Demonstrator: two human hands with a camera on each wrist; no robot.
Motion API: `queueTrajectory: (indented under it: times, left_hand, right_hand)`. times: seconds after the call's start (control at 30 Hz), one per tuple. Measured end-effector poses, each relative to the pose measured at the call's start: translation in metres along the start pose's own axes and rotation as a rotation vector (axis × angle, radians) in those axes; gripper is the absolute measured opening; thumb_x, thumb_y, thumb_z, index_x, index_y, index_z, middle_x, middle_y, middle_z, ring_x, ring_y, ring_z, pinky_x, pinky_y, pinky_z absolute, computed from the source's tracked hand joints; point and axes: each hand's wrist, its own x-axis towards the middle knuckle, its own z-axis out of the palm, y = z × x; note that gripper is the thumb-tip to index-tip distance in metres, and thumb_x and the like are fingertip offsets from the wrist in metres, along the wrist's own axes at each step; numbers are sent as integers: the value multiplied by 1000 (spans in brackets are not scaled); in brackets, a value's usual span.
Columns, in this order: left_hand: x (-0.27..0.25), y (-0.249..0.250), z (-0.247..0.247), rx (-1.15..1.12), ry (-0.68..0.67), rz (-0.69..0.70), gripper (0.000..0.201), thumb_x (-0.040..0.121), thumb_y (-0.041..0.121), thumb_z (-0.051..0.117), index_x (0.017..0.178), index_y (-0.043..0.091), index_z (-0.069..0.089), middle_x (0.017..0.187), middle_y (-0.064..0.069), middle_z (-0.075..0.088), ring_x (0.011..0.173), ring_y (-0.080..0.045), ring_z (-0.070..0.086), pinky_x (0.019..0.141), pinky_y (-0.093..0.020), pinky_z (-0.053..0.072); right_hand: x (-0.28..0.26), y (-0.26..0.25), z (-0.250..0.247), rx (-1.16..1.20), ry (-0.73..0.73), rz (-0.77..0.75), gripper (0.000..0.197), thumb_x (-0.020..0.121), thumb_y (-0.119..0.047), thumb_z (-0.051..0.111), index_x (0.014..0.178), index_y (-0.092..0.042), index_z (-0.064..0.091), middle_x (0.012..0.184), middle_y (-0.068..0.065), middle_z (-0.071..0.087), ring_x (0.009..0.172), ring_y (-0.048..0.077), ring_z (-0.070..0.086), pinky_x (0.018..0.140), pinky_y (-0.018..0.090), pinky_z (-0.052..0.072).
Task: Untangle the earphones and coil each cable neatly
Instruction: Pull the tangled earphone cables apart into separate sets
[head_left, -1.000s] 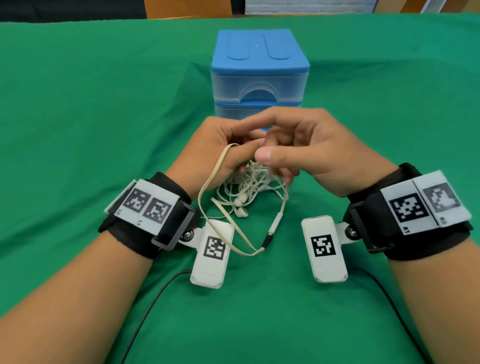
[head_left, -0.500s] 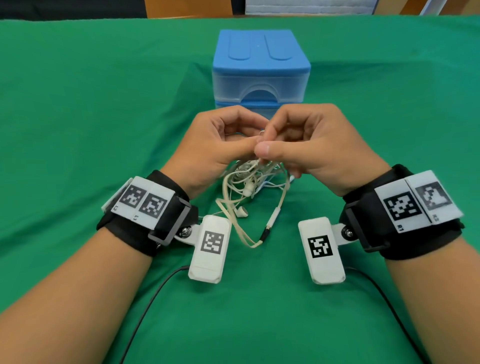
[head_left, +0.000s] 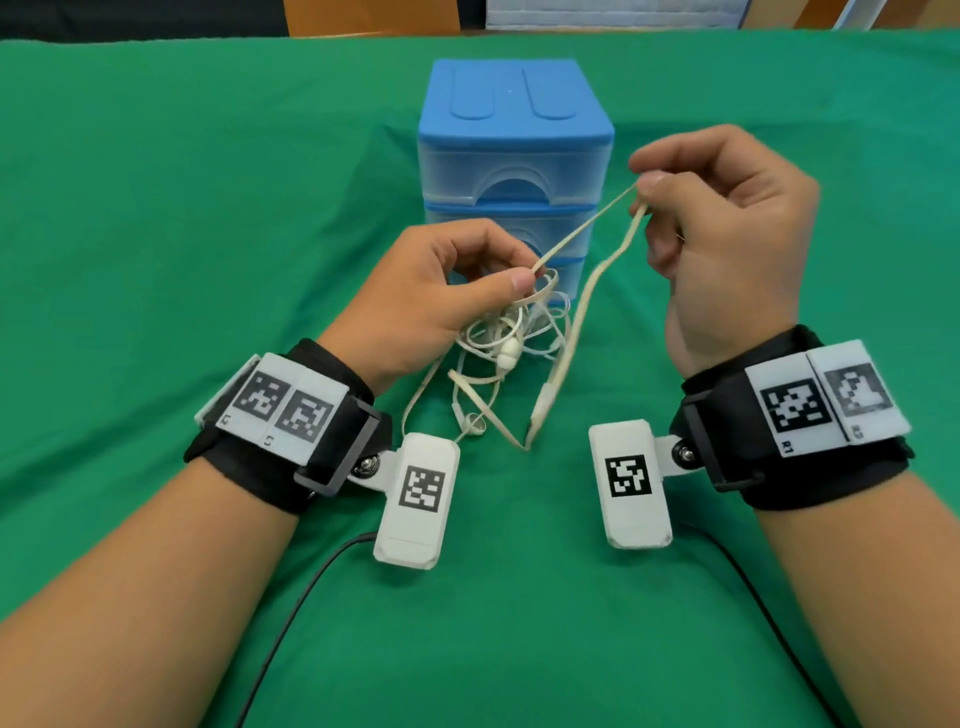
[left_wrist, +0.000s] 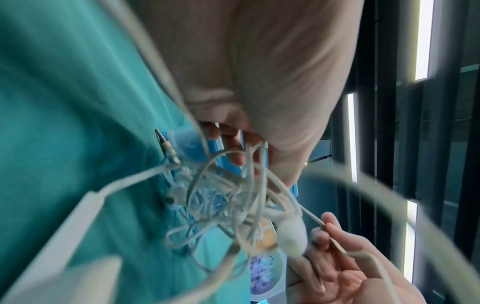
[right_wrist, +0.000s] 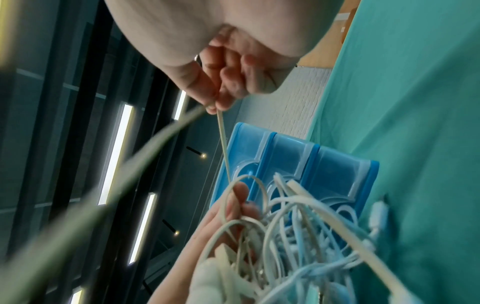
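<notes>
Right hand (head_left: 727, 234), upper right of frame, pinches beige flat cable (head_left: 582, 228), pulling it taut to free it. Left hand (head_left: 441, 301), centre, pinches earphone tangle (head_left: 509, 338) as anchor, before blue drawer box (head_left: 514, 135).

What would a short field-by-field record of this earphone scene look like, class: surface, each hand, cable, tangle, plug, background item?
surface: green cloth
left hand: pinches the beige flat cable at the tangle
right hand: raised, pinches the same cable higher up
cable between hands: taut, slanting up to the right hand
tangle: white and beige earphone wires bunched below the left hand, not coiled
jack plug: hangs on the beige cable, tip near the cloth
background: blue three-drawer box, drawers closed
</notes>
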Motion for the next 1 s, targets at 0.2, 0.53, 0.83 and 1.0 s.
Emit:
queueTrajectory:
  times: [0.2,0.53,0.83,1.0]
  left_hand:
    - [2,-4,-2,54,89,53,6,92,8,70,95,4,73,80,-8,66,71,-18,53,67,-33,45]
    - [4,-6,-2,76,155,57,8,92,9,71,96,3,74,80,-20,66,72,-16,53,67,-29,45]
    - [2,-5,-3,60,119,61,9,92,11,72,95,3,74,78,-17,67,71,-21,54,67,-35,44]
    - [2,-5,-3,66,121,67,11,91,13,72,95,4,74,86,-25,69,72,-23,55,68,-37,45]
  right_hand:
    - [0,6,0,-223,-115,5,11,79,-8,66,79,-14,76,69,1,65,58,13,41,57,23,35]
    - [-6,-1,5,-216,-306,-102,22,90,-14,60,98,-2,75,94,12,75,86,17,66,77,24,48]
    - [-11,3,4,-279,-532,4,9,86,-13,76,88,-4,75,78,15,72,66,14,57,63,32,46]
    - [-10,7,4,-305,-542,67,13,81,-15,78,85,-3,73,73,23,67,63,19,54,61,32,44]
